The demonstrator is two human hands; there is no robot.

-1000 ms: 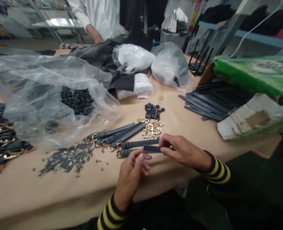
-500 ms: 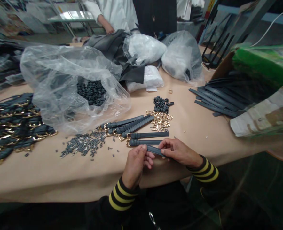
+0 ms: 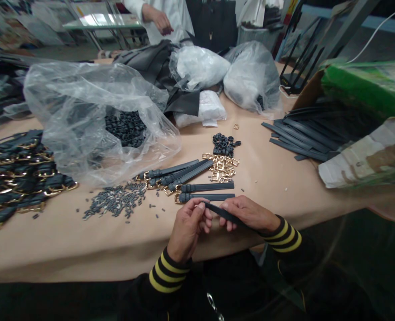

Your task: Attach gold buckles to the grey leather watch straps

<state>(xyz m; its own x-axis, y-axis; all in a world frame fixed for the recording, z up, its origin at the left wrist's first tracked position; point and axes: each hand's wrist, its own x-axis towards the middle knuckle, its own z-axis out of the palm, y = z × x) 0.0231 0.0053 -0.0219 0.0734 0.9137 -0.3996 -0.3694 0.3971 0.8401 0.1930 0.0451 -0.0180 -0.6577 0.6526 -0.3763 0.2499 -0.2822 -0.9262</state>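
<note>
Between my two hands runs a dark leather strap [image 3: 224, 213], held over the table's near edge. My left hand [image 3: 189, 225] pinches its left end between thumb and fingers. Closed around the strap further right is my right hand [image 3: 247, 212]. Just beyond my hands lie two finished-looking straps with gold buckles [image 3: 205, 197], side by side. More buckled straps [image 3: 184, 174] are stacked behind these. A heap of gold buckles [image 3: 222, 167] and a small pile of black strap loops [image 3: 224, 144] sit further back.
Small dark pieces [image 3: 115, 200] are scattered at left, before an open plastic bag [image 3: 100, 116] of black loops. Buckled straps [image 3: 13, 174] pile up far left. Loose straps [image 3: 304, 133] spill from a box [image 3: 364, 156] at right. Across the table, a person's hand [image 3: 162, 21] is raised.
The strap in my hands has turned from its flat face to a narrower, darker side, and my right hand has wrapped further around it. The other person's hand has lifted.
</note>
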